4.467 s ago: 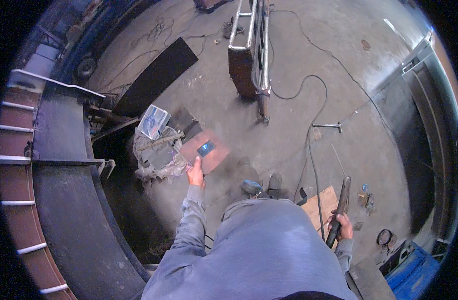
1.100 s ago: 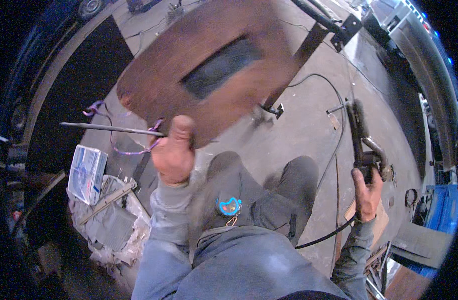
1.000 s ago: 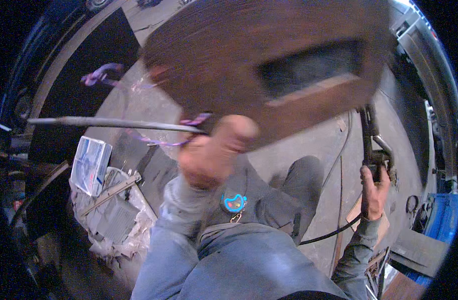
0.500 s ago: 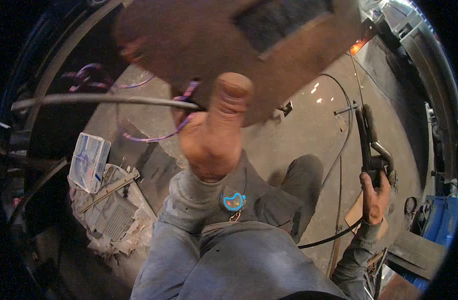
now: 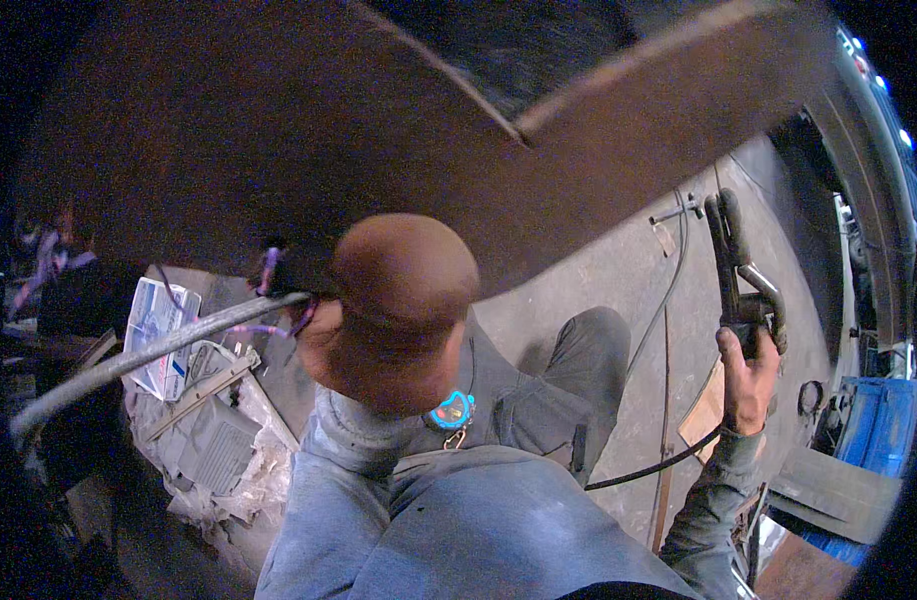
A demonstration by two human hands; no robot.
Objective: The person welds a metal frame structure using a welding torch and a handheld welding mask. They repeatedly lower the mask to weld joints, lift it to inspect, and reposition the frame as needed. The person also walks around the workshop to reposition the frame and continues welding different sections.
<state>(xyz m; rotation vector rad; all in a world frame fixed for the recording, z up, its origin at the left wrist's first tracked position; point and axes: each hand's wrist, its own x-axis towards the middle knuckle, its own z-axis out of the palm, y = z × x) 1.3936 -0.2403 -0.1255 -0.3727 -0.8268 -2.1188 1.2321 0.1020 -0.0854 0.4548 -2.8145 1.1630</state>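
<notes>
My left hand (image 5: 383,335) grips a brown welding shield (image 5: 228,150) close to the camera, filling much of the upper view, with part of its dark window (image 5: 558,45) at the top. A metal rod (image 5: 138,355) sticks out leftward beside this hand, with a pink-and-purple cord (image 5: 268,275) looped round there. My right hand (image 5: 746,385) is closed on the dark, bent-handled electrode holder (image 5: 738,250), a thin electrode rising from it behind the shield's edge; the electrode's tip is hidden. A blue-rimmed gadget (image 5: 451,410) hangs at my waist.
At lower left, a plastic case (image 5: 158,320) lies on a pile of scraps and crumpled wrapping (image 5: 223,440). On the right are a cardboard piece (image 5: 698,410), a black cable (image 5: 638,475), blue metal items (image 5: 873,420), a grey plate (image 5: 838,490) and curved steel beams (image 5: 868,220) along the rim.
My left hand has lifted the shield from low down to near the camera, covering the upper view. My posture is more bent-kneed. The orange glow seen at upper right half a second ago is now hidden.
</notes>
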